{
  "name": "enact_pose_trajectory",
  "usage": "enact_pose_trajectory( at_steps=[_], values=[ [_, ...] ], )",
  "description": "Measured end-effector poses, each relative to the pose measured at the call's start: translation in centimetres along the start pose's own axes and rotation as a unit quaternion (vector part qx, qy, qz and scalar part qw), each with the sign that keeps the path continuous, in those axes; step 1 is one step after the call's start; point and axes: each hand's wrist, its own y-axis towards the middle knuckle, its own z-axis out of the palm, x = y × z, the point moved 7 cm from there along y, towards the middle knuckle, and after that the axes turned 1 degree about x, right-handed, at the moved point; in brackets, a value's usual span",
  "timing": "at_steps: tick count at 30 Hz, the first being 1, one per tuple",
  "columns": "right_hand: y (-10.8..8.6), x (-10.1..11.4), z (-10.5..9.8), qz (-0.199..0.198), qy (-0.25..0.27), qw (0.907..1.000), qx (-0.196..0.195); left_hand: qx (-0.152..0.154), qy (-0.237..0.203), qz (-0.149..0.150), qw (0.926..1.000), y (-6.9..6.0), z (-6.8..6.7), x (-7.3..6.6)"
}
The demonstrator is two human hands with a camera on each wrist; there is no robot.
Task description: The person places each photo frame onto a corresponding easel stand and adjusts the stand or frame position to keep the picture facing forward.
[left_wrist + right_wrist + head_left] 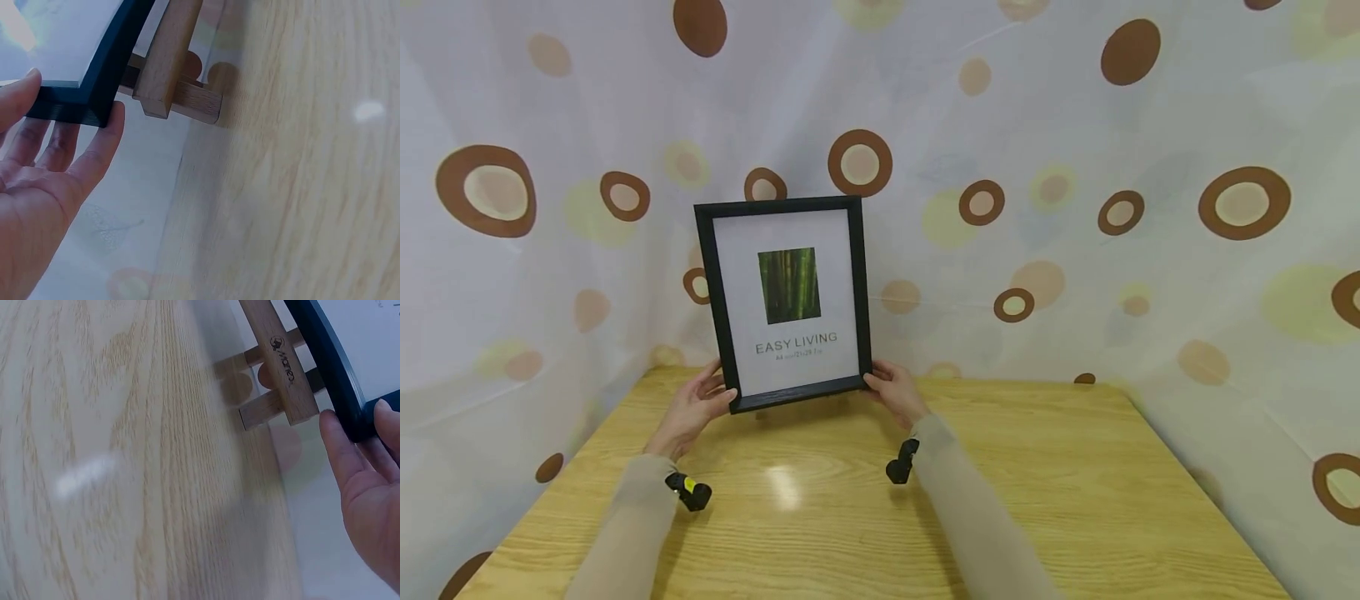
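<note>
Nearest us, two pale sleeves with black wrist cameras reach over the worktop. Farther on, we see the left hand and right hand clamped, thumbs in front, on the lower corners of a black picture frame. It stands slightly tilted near the worktop's far edge, toward the far left corner. Just behind it is a wooden easel; whether they touch, we cannot tell. Beyond the far edge hangs a spotted cloth.

One left hand, one right hand, one picture frame, one wooden stand, one table, two sleeves, two wrist devices
</note>
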Motion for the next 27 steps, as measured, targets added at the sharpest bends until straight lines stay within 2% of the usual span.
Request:
enact_pose_trajectory(
  at_steps=[8,17,22,27],
  values=[
    [0.5,-0.3,0.0,0.001,0.008,0.9997,-0.021,-0.018,-0.013,-0.006,0.9997,0.6,-0.1,-0.1],
    [0.6,-1.2,-0.2,-0.018,0.005,0.9995,-0.025,-0.016,-0.012,-0.024,0.9995,1.1,0.0,0.7],
    [1.1,-1.1,-0.1,-0.016,0.006,0.9992,-0.036,-0.016,-0.016,-0.014,0.9997,1.3,0.1,0.5],
    [1.3,-1.0,0.1,-0.006,-0.004,0.9986,-0.052,-0.017,-0.027,-0.013,0.9994,1.4,0.2,0.8]
  ],
)
